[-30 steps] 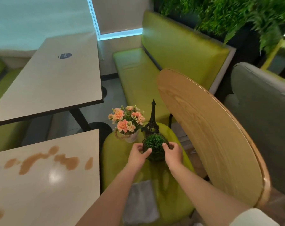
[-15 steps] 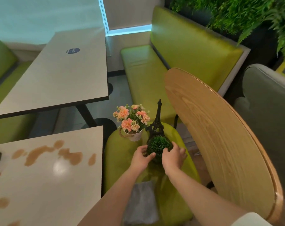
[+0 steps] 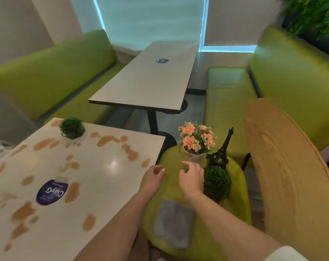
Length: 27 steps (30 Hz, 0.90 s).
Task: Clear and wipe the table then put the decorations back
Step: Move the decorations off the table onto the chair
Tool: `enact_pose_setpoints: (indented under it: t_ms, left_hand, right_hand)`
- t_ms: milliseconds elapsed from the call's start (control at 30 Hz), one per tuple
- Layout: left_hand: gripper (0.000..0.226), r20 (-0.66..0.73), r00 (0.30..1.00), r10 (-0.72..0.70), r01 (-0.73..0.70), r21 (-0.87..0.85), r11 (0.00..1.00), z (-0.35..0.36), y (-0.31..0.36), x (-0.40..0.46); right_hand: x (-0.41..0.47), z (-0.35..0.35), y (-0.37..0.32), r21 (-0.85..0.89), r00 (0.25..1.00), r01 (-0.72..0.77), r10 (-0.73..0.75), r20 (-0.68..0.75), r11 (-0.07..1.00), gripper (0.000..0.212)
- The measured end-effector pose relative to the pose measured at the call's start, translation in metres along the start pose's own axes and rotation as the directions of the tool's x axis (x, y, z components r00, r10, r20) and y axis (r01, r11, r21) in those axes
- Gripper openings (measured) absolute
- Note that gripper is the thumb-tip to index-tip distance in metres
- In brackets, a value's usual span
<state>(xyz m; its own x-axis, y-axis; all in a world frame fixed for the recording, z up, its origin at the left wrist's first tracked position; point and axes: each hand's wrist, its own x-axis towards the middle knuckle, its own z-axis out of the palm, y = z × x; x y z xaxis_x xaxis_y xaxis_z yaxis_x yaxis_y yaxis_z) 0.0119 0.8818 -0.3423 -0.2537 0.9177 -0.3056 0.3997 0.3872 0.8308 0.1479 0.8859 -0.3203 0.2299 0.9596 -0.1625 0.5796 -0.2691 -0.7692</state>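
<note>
Two green balls, seemingly.

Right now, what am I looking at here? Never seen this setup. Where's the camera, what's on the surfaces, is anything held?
There is no machine: a person wears one wide-angle camera on the head, looking down at two bare hands. The left hand and right hand hover over a green seat, each grip empty. On the seat stand a flower pot, a small tower model, a green ball plant and a grey cloth. The stained table carries another ball plant.
</note>
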Motion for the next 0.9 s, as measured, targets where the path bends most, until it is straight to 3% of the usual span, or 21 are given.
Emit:
enact_pose_setpoints:
  t_ms: [133,400,600,900]
  left_hand:
    - [0.032,-0.181,0.983,-0.041,0.028,-0.076,0.997,-0.044,-0.011,-0.035]
    - [0.042,-0.444,0.88,-0.166,0.138,-0.095,0.986,-0.129,-0.055,-0.113]
    - [0.044,-0.533,0.814,-0.233,0.165,-0.172,0.971,-0.175,-0.091,-0.168]
    - [0.042,-0.597,0.76,-0.256,0.173,-0.194,0.966,-0.269,-0.171,-0.248]
  right_hand:
    - [-0.021,0.015,-0.027,0.025,0.958,0.158,-0.16,0.237,0.987,0.035]
    - [-0.09,0.06,-0.066,0.171,0.806,0.281,-0.329,0.492,0.944,0.039]
    - [-0.155,0.096,-0.083,0.232,0.728,0.265,-0.352,0.588,0.936,0.039]
    - [-0.259,0.167,-0.122,0.283,0.726,0.208,-0.341,0.597,0.936,0.04]
